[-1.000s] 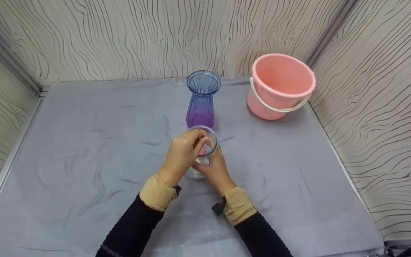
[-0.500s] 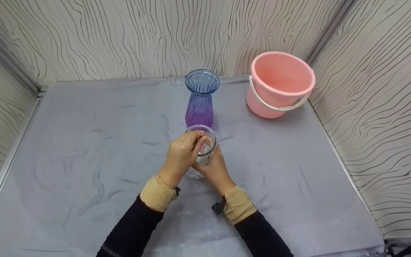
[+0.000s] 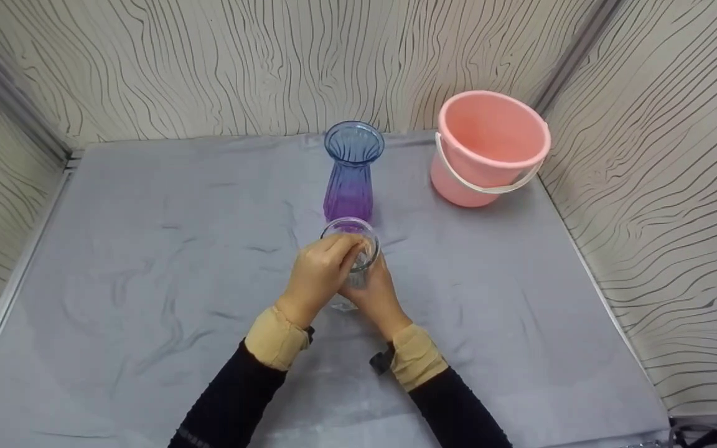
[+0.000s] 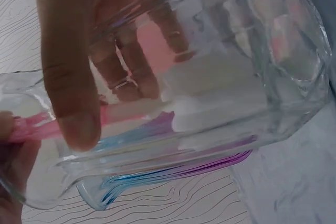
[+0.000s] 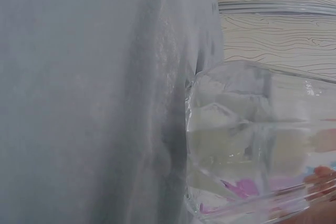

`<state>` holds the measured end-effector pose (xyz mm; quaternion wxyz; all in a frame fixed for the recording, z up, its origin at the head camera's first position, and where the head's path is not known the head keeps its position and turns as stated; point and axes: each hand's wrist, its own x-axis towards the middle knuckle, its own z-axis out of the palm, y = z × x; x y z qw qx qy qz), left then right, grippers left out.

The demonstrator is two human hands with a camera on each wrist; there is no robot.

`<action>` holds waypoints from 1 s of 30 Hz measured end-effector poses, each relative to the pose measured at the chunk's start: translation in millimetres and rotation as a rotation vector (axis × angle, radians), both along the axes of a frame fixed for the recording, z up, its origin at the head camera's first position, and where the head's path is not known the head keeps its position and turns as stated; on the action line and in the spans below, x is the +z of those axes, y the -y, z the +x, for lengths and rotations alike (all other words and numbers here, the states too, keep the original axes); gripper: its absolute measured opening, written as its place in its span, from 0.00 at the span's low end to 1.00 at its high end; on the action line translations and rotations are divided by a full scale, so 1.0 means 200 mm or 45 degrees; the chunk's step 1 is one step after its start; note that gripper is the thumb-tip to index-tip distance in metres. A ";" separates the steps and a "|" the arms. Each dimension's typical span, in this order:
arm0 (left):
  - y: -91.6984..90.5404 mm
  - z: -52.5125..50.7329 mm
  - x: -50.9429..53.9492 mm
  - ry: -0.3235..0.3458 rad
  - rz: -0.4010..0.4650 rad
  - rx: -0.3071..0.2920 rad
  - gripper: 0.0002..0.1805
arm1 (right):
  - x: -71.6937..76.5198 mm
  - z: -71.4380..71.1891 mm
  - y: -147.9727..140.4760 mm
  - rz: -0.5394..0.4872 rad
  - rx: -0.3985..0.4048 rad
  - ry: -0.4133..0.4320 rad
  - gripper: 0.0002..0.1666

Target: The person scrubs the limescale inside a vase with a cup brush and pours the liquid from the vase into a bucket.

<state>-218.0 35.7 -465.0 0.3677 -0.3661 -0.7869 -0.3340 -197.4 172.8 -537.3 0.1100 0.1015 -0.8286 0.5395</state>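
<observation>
Where the left hand is held: a pink-handled tool is pinched at the mouth of the clear vase.
Right hand: that vase is gripped, well in from the bench edges.
Towards far edge: blue-purple vase is stood.
Far right corner: pink bucket is placed.

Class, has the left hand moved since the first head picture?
Yes, slightly: the left hand sits lower in the head view, farther from the blue-purple vase.
</observation>
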 end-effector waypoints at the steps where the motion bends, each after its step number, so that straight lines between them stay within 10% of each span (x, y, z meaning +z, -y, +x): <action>1: 0.00 0.00 0.00 0.020 -0.011 -0.004 0.02 | 0.00 0.00 0.00 -0.001 0.002 0.008 0.57; 30: 0.00 -0.01 0.05 0.309 -0.023 0.042 0.07 | -0.01 -0.01 0.00 -0.079 0.012 0.025 0.56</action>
